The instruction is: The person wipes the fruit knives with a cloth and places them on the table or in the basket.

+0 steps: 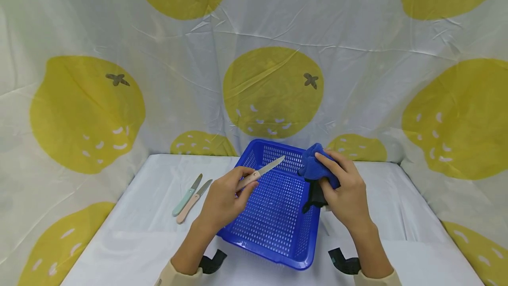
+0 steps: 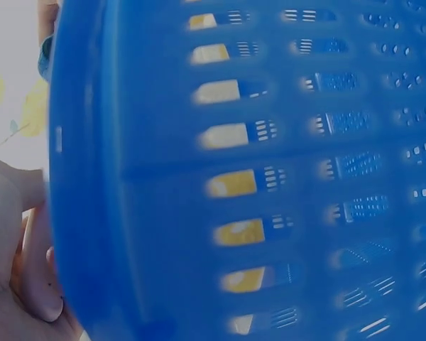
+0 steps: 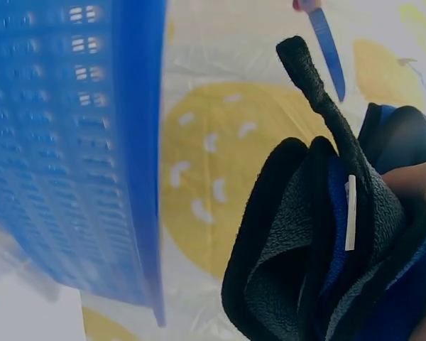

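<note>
My left hand (image 1: 226,197) grips a small knife by its pale handle (image 1: 247,180). The knife's blade (image 1: 273,164) points up and right over the basket, apart from the cloth. In my right hand (image 1: 349,189) is a bunched cloth (image 1: 315,164), blue on one side and dark grey with black edging on the other. The right wrist view shows the folds of the cloth (image 3: 319,227) close up, with the knife's blade (image 3: 328,53) beyond. Below both hands stands a blue plastic basket (image 1: 274,256) with slotted walls; its wall (image 2: 163,213) hides most of the left wrist view.
Two more knives lie on the white table left of the basket: one with a mint green handle (image 1: 184,202), one with a pale pink handle (image 1: 188,209). A white curtain (image 1: 357,25) printed with yellow fruit hangs behind the table and at both sides.
</note>
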A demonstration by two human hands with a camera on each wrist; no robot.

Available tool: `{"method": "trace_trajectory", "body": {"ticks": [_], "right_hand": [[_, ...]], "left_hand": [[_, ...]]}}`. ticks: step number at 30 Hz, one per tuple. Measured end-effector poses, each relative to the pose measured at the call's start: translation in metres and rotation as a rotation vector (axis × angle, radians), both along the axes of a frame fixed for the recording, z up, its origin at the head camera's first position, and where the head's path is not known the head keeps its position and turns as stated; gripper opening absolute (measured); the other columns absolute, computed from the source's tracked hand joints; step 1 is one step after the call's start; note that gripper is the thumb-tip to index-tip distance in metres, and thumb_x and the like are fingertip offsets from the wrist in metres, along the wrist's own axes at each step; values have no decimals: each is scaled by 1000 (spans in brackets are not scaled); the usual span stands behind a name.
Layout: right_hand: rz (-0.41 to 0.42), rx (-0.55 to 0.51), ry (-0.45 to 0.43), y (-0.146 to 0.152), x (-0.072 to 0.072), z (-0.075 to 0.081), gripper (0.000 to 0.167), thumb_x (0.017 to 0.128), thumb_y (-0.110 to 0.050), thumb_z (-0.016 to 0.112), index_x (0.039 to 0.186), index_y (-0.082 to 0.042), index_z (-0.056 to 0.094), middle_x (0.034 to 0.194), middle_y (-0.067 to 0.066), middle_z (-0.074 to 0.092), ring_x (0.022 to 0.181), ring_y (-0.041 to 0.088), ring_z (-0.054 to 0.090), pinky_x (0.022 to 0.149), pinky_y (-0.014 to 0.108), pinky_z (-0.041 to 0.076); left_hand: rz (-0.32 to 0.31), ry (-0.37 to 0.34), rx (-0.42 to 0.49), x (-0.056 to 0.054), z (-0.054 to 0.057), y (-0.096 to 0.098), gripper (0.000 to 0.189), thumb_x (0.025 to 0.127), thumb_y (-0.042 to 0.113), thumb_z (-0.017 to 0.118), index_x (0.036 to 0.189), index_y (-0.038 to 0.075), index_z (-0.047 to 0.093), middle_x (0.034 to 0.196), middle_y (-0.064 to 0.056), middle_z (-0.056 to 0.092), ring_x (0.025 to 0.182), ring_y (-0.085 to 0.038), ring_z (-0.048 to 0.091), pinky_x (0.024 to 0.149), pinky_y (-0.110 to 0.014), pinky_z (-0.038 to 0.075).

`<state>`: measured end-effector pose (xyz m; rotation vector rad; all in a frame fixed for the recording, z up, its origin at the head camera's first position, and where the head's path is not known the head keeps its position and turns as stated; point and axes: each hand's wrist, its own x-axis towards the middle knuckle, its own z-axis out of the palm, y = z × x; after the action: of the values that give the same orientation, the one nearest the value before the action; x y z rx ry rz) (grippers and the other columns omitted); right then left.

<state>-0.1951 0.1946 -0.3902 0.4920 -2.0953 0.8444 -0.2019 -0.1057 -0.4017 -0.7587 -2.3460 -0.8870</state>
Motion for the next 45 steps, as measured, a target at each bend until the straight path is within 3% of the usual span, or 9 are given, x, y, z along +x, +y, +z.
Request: {"method": "trace_trajectory", "body": {"ticks": [7,12,15,18,21,24,32,37,45], "right_hand": [[17,63,-24,-13,5,0,57,82,7,77,133,-19,71,138,11,64,127,32,60,110,34,50],[44,89,-46,-22,9,-1,57,83,4,77,134,-22,71,141,7,63,129,30,59,104,46,53],[69,102,-50,-28,11,-2,56,83,3,77,133,-22,71,141,7,63,130,30,59,105,44,53],[102,108,-24,-34,13,-2,56,82,4,77,132,-21,71,140,7,64,128,29,60,111,28,47],[144,112,25,-40,14,-3,58,80,5,77,132,-20,72,138,8,65,124,29,62,113,14,39],[181,118,53,-46,16,-3,59,79,6,76,132,-19,72,137,9,65,120,28,62,112,11,38],[245,140,50,-61,20,-5,57,81,4,77,133,-20,71,138,5,65,118,26,62,107,20,48],[263,166,54,-67,22,-7,59,81,4,76,133,-21,71,136,5,66,115,25,63,94,40,58],[241,195,30,-72,23,-10,55,83,1,76,133,-20,71,136,6,67,112,26,63,90,46,60]], "left_hand": [[-1,7,7,-1,-2,3,16,102,18,66,116,11,70,87,6,67,69,-3,54,61,-16,51],[-3,-8,26,1,-2,5,15,103,18,65,114,11,72,92,5,66,73,-4,53,62,-17,50],[-8,-19,40,2,-2,6,18,102,17,65,118,11,70,99,2,70,78,-5,62,68,-18,56],[5,-17,45,2,-3,7,23,99,16,70,121,12,66,105,-1,74,85,-9,69,74,-23,60],[11,-40,57,2,-2,6,32,93,13,76,123,12,63,104,-3,73,83,-13,70,68,-22,59],[1,-75,69,3,0,6,38,91,12,79,124,13,62,103,-3,71,83,-14,70,65,-19,57],[-51,21,18,2,1,7,29,91,12,79,116,13,66,107,-1,73,98,-13,73,85,-29,61],[-54,50,-3,2,-1,7,31,88,4,77,116,11,66,107,-1,72,92,-15,74,78,-29,62],[-67,59,-15,2,-2,6,30,86,-2,74,113,10,67,105,-1,72,88,-13,73,72,-24,60]]}}
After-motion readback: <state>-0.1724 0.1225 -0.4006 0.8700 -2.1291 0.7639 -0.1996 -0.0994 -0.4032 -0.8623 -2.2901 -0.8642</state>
